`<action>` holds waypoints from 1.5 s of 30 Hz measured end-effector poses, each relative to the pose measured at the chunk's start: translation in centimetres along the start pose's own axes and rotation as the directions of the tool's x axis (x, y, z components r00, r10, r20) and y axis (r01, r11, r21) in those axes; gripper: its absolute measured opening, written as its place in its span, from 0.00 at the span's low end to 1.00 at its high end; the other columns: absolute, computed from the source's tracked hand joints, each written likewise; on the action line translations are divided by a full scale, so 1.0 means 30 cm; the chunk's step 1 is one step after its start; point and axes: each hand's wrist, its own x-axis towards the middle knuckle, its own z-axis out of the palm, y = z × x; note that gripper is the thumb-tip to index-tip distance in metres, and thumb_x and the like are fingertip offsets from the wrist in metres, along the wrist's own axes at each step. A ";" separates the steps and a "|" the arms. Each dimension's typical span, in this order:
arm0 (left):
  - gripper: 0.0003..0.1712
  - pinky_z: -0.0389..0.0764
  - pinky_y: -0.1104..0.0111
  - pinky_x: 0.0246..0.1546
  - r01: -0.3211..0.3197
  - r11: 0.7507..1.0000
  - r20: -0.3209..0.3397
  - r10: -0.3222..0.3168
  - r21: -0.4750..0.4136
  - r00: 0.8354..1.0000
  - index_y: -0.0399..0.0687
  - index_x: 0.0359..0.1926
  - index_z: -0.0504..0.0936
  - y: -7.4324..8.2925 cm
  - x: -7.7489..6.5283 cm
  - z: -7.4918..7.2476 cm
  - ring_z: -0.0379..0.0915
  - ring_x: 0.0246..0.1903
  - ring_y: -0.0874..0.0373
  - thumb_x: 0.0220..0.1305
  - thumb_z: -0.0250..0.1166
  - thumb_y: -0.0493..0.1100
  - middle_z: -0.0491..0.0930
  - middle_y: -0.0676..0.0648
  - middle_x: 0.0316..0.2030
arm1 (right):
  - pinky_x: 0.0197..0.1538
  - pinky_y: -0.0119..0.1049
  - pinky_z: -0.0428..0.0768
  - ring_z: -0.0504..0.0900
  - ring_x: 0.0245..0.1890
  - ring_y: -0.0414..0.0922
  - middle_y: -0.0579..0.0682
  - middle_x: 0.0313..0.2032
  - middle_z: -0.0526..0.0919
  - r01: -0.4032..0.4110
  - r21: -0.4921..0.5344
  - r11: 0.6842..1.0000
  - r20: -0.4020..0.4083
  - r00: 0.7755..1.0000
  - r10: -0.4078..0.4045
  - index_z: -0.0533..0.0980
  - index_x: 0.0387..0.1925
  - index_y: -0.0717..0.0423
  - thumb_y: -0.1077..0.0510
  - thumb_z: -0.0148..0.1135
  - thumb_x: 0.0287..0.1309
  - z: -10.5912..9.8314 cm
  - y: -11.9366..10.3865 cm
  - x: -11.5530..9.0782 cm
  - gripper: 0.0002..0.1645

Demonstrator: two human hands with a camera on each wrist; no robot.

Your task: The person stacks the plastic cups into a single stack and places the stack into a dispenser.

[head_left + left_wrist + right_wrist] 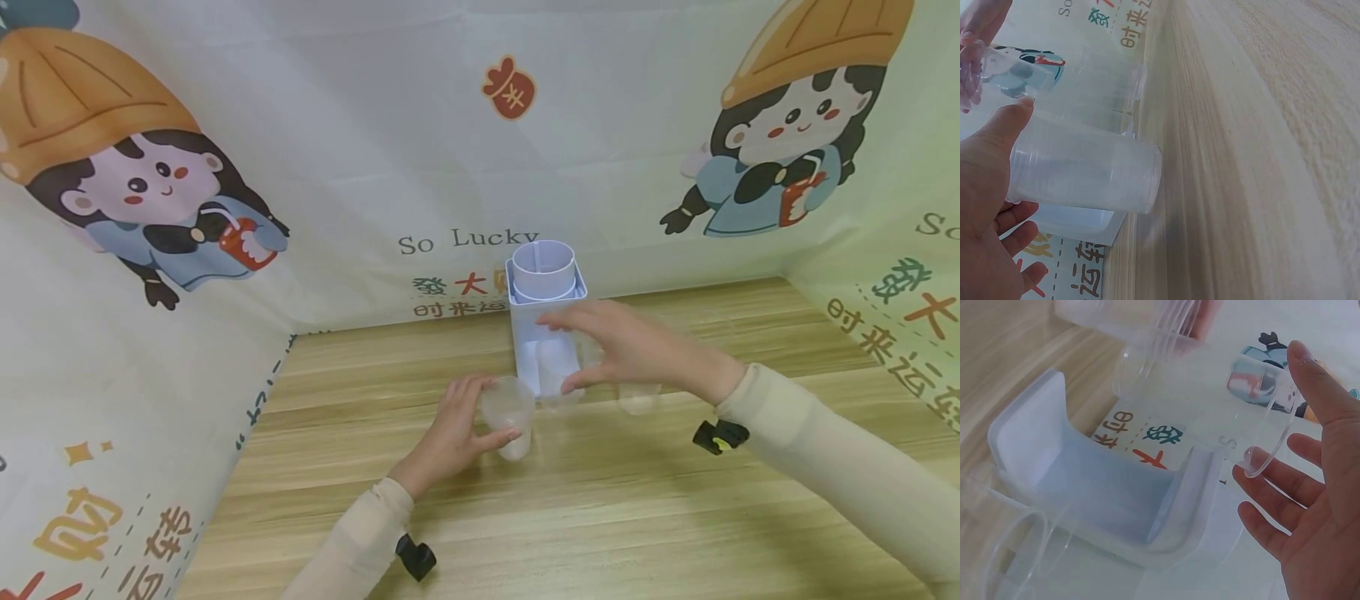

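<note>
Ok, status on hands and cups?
Left hand holds clear cup stack. Right hand grips single cup by its rim, near white holder. Another cup partly hidden behind right hand.

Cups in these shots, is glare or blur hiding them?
Not fully: in the head view, the cups look faint; left wrist, the stack is milky but clearly outlined; right wrist, the cartoon shows through the clear cup.
</note>
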 end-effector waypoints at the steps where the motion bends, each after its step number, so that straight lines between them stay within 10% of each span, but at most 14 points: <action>1: 0.43 0.63 0.47 0.68 -0.003 1.000 -0.001 0.003 0.002 1.000 0.42 0.63 0.67 0.000 0.000 0.000 0.60 0.66 0.44 0.54 0.74 0.56 0.70 0.41 0.63 | 0.64 0.51 0.76 0.78 0.62 0.53 0.53 0.62 0.79 0.001 0.002 1.000 0.000 1.000 -0.001 0.70 0.66 0.56 0.40 0.77 0.43 -0.004 -0.002 0.004 0.50; 45: 0.40 0.64 0.51 0.66 -0.019 1.000 0.018 0.019 -0.006 1.000 0.45 0.62 0.67 -0.008 0.003 -0.002 0.61 0.63 0.47 0.55 0.74 0.55 0.70 0.45 0.60 | 0.65 0.44 0.76 0.79 0.61 0.49 0.52 0.60 0.80 0.168 0.029 0.985 -0.037 0.985 -0.167 0.71 0.65 0.57 0.38 0.74 0.46 0.052 -0.073 0.154 0.48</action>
